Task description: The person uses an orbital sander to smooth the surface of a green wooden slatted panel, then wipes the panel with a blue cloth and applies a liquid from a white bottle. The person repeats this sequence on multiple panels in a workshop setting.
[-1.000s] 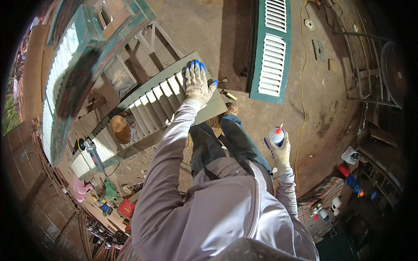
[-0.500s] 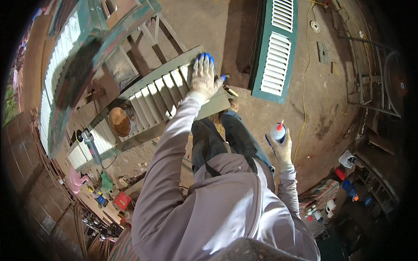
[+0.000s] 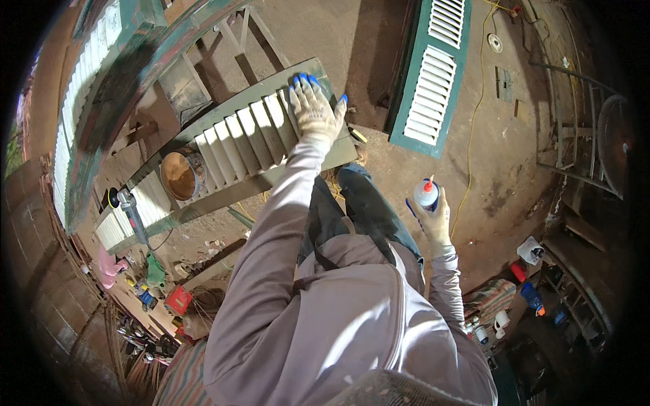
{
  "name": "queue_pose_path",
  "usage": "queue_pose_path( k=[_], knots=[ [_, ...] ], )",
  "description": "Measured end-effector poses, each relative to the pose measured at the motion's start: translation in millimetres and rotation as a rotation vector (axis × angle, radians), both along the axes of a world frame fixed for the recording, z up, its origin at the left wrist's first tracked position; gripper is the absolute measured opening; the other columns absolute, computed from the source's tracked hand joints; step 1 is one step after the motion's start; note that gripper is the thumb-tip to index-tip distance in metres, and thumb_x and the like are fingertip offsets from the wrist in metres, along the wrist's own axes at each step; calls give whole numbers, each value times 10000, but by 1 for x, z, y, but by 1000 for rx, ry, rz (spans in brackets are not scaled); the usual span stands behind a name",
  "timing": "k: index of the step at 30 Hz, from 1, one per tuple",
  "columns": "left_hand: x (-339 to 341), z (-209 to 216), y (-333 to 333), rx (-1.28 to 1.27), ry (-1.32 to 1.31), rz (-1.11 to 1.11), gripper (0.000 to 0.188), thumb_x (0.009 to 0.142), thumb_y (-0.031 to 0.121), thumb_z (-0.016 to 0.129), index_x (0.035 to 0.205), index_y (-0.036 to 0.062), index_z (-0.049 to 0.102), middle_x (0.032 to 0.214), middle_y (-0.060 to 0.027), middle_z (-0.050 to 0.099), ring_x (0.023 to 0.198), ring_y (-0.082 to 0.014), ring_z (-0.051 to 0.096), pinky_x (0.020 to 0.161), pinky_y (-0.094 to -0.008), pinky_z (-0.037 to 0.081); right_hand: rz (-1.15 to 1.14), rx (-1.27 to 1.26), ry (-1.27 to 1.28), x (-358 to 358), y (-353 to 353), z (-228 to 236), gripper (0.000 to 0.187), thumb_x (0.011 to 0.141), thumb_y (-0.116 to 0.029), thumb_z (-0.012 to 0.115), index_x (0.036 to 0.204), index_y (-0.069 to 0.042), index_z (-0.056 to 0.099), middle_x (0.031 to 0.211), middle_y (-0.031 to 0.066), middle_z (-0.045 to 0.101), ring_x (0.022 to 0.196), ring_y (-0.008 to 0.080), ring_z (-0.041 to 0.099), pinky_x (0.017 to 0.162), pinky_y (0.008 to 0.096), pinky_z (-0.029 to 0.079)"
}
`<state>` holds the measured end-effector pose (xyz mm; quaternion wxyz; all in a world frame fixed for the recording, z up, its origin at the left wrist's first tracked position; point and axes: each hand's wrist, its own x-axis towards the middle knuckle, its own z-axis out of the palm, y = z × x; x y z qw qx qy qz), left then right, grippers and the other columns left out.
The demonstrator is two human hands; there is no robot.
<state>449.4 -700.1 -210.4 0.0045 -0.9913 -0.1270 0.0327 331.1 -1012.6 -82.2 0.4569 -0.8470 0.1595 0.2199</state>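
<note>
Slats (image 3: 238, 139) already sit in the shutter (image 3: 264, 181); my left grip (image 3: 313, 111) lies wide, flat on it. Right grip (image 3: 435, 218) holds bottle (image 3: 426, 195), well apart. Anything dispensed: cannot tell.

From your head, a wide fisheye camera is looking steeply down your front. Your jacket (image 3: 345, 311) is filling the near lower middle, your left hand (image 3: 316, 115) and right hand (image 3: 435, 215) are showing farther off, and the floor (image 3: 508, 162) is spreading beyond, curving toward a dark rim.
</note>
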Motion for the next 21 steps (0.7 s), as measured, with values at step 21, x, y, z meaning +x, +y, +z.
queue_pose_path(
  k=[21],
  knots=[
    [2, 16, 4, 60, 131, -274, 920, 1031, 672, 292, 1623, -31, 244, 1711, -228, 184, 1597, -383, 117, 1277, -598, -16, 225, -43, -75, 40, 48, -36, 703, 798, -306, 899, 1329, -23, 535, 1010, 171, 731, 920, 256, 725, 805, 382, 568]
  ],
)
